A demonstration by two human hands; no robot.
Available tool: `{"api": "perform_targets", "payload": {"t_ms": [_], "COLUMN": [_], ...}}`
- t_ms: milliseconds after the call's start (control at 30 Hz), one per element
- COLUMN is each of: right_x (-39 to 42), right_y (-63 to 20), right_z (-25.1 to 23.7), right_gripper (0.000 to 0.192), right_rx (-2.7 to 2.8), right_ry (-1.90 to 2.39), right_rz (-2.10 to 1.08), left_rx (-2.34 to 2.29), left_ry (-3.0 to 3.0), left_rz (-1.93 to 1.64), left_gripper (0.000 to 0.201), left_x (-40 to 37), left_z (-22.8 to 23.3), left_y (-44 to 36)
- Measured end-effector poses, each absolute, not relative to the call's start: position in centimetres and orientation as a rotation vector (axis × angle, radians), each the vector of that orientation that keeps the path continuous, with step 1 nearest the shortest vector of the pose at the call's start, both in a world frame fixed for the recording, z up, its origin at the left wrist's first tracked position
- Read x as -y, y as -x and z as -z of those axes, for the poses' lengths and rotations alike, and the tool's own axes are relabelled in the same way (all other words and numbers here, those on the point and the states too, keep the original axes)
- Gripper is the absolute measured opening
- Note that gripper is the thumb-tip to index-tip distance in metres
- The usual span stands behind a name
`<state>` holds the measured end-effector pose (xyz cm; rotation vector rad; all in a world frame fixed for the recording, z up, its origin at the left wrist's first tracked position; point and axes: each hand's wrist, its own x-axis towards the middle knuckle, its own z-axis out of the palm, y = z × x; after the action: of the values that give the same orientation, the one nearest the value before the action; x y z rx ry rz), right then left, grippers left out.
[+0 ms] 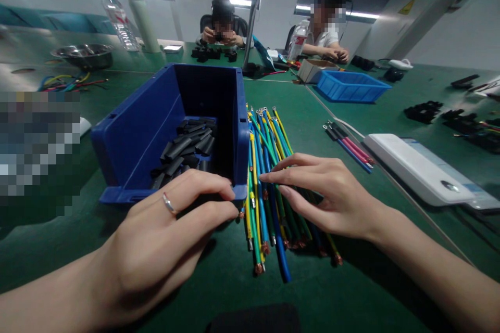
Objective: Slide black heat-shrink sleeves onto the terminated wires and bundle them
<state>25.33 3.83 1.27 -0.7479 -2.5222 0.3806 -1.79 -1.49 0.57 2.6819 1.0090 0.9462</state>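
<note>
A bundle of blue, yellow and green wires [265, 166] with bare copper ends lies on the green table beside a dark blue bin [133, 135]. The bin holds several short black tubing pieces [187, 145]. My left hand [167, 239], with a ring on one finger, rests at the bin's front right corner; its fingers are curled and pinched near the wire ends, and whether they hold something small is hidden. My right hand [324, 192] lies flat over the wires, fingers stretched and touching them.
A white flat device [417, 169] lies to the right, with a few red and blue wires [349, 145] near it. Farther back sit a shallow blue tray [351, 86], a metal bowl [84, 54], a plastic bottle [119, 21] and black parts. Two people work across the table.
</note>
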Motion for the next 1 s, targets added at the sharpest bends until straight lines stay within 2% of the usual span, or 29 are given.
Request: {"api": "perform_targets", "payload": {"t_ms": [1000], "right_x": [-3.14], "right_y": [-24.99], "right_z": [-1.97], "right_gripper": [0.033], "right_rx": [2.553], "right_ry": [0.569], "right_rz": [-0.37], "left_rx": [-1.001], "left_ry": [-2.725], "left_rz": [-0.938], "left_gripper": [0.035], "left_x": [1.46], "left_z": [-0.45], "left_y": [1.71]}}
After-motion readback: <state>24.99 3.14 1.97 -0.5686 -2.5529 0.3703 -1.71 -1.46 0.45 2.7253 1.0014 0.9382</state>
